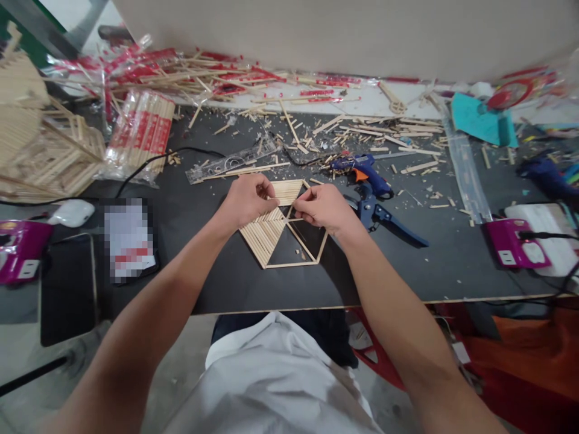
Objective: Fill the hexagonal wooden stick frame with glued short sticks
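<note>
Centre of frame: a flat hexagon frame (283, 232) made of thin wooden sticks lies on the dark surface (226, 283), close to the near edge, within easy reach of both forearms. Its left and upper wedges are filled with rows of sticks; the right and lower wedges are open, with the dark surface showing through.

Left hand (248, 200) rests on the upper left part of the frame, fingers curled narrow and pressing down, apparently to keep the piece from sliding. Right hand (322, 208) sits at the upper right, thumb and fingertips pinched close together near the middle of the hexagon. It seems to hold a small stick there, but the stick itself is too small to tell for sure.

Just right of the right hand, a blue glue gun (364, 172) lies on its side and blue cutters (384, 217) lie below it, both near the work, likely kept where the right hand can take them. A clear ruler (226, 164) lies just above the hexagon.

Stick offcuts (384, 135) are scattered across the upper middle of the surface. Packets of chopsticks (140, 135) in red-printed wrappers sit at upper left, beside a stacked stick model (40, 144) at the far left edge. Purple power strips (515, 241) sit at right and far left, cables trailing.
</note>
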Demonstrator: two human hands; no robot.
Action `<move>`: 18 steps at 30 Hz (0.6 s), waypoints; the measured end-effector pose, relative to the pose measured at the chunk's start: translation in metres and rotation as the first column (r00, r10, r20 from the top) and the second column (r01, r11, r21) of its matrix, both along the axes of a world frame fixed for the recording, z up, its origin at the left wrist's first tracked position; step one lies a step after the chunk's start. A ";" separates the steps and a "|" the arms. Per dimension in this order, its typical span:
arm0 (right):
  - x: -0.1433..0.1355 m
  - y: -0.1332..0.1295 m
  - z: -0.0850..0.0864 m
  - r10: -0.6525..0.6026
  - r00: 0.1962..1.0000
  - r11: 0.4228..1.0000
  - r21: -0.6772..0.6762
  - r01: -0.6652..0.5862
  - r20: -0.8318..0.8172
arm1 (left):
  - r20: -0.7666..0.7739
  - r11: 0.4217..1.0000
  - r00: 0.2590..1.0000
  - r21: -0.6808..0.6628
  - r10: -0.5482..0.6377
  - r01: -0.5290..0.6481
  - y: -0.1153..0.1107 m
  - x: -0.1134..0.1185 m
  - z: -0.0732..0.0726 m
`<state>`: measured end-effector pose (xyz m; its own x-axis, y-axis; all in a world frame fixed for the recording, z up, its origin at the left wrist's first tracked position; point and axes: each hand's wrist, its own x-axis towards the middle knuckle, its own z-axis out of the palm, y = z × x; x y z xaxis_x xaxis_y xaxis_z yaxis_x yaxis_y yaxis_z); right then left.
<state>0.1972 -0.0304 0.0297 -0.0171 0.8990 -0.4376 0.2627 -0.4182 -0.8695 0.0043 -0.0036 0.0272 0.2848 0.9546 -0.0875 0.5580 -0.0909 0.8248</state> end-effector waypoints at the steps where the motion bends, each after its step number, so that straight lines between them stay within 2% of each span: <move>1: 0.000 0.000 0.000 -0.005 1.000 1.000 -0.002 0.005 0.002 | -0.002 1.000 1.000 -0.002 -0.001 0.001 0.000 0.000 0.000; 8: 0.000 0.001 0.005 0.045 0.998 0.999 -0.032 -0.044 0.034 | 0.012 1.000 1.000 0.004 0.011 -0.012 -0.001 0.000 -0.001; 14: -0.002 0.001 0.007 0.003 1.000 0.999 -0.047 -0.002 0.011 | -0.012 1.000 1.000 0.005 -0.002 0.002 -0.001 0.000 0.000; 18: -0.003 0.003 0.010 0.020 1.000 0.998 -0.053 -0.020 0.001 | -0.036 1.000 0.999 0.019 0.009 -0.008 -0.002 0.001 0.003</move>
